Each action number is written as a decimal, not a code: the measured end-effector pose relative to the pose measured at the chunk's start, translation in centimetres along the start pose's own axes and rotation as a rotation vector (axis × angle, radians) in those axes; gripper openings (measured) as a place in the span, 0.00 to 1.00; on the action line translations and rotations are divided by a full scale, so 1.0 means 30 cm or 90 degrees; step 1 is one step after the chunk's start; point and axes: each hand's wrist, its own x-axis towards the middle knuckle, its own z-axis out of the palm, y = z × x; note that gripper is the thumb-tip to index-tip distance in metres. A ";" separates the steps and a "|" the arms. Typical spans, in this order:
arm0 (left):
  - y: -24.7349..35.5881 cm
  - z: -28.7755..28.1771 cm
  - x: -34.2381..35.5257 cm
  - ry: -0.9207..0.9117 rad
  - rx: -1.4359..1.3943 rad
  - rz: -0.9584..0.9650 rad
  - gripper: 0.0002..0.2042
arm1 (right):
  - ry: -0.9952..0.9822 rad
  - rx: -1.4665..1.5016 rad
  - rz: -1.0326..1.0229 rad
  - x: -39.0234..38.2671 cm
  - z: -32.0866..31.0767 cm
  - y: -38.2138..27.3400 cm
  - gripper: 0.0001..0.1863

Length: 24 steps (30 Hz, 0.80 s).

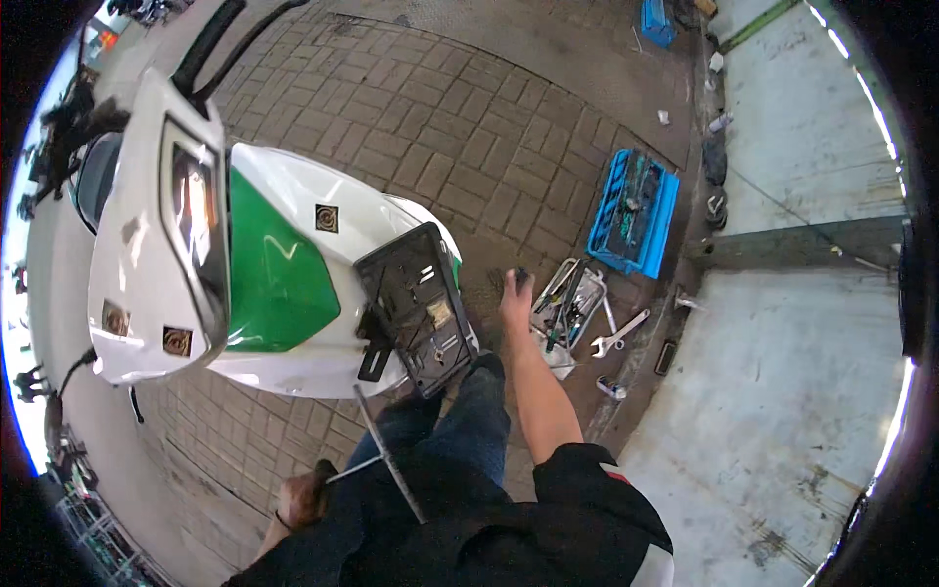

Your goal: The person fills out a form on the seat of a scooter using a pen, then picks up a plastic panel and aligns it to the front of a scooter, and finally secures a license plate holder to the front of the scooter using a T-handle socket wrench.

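Note:
Low on the left, my left hand [301, 499] is closed beside a dark grip-like part. From there a thin metal rod [354, 470] runs to a longer metal bar [387, 452], together forming a T-shaped tool across my lap. My right arm reaches forward, and my right hand [515, 301] is closed around a small dark object [521, 280], whose kind I cannot make out. Just right of that hand, a metal tray [590, 296] holds several hand tools. A black tray [399, 256] with small parts and metal pieces rests against the scooter's front.
A white and green scooter [284, 284] fills the left. On the right stand a blue toolbox [657, 235], a large open-end wrench [620, 335] and a spray can [611, 388], near a pale metal wall [773, 391]. Another blue box [658, 24] is farther off on the brick paving [440, 127].

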 end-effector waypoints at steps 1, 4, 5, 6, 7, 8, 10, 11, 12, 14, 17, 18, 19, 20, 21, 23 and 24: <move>0.003 0.013 -0.037 0.048 -0.030 -0.011 0.06 | 0.051 0.059 0.027 0.025 0.034 -0.003 0.35; -0.014 0.094 -0.049 0.103 0.030 -0.084 0.05 | 0.178 0.068 0.074 0.177 0.102 0.171 0.36; -0.033 0.112 -0.025 0.102 -0.133 -0.166 0.05 | 0.223 0.050 0.077 0.261 0.121 0.258 0.37; -0.066 0.148 -0.085 0.117 -0.294 -0.308 0.04 | 0.109 0.035 0.052 0.167 0.241 0.215 0.40; -0.069 0.167 -0.132 0.139 -0.463 -0.437 0.04 | 0.001 0.025 0.017 0.074 0.333 0.127 0.43; -0.042 0.155 -0.109 0.125 -0.278 -0.362 0.05 | -0.032 0.027 0.037 0.063 0.317 0.132 0.44; 0.071 0.155 -0.064 0.097 -0.021 -0.271 0.05 | -0.088 0.014 0.054 0.036 0.294 0.135 0.45; 0.129 0.152 -0.063 0.081 0.058 -0.256 0.06 | -0.101 0.002 0.055 0.012 0.291 0.130 0.46; 0.168 0.136 -0.047 0.068 0.045 -0.279 0.06 | -0.110 -0.005 0.049 0.013 0.291 0.114 0.46; 0.199 0.067 0.013 0.042 -0.086 -0.229 0.06 | -0.026 0.077 0.059 0.115 0.218 0.177 0.47; 0.285 0.008 0.083 0.071 -0.075 -0.146 0.07 | -0.043 0.011 0.037 0.127 0.296 0.072 0.46; 0.283 0.025 0.066 0.064 -0.037 -0.162 0.07 | -0.075 -0.042 0.022 0.106 0.329 0.001 0.46; 0.255 0.044 0.061 0.048 0.001 -0.171 0.08 | -0.084 -0.054 0.008 0.105 0.330 -0.023 0.45; 0.224 0.065 0.060 0.031 0.039 -0.177 0.08 | -0.090 -0.066 -0.006 0.105 0.325 -0.048 0.45; 0.187 0.093 0.064 0.024 0.017 -0.126 0.08 | -0.099 -0.082 -0.020 0.095 0.311 -0.070 0.44; 0.125 0.113 0.099 0.009 -0.023 -0.020 0.10 | -0.071 -0.027 0.034 0.080 0.254 -0.129 0.43; 0.156 0.087 0.127 0.042 0.009 0.051 0.11 | -0.038 0.043 0.098 0.091 0.192 -0.183 0.43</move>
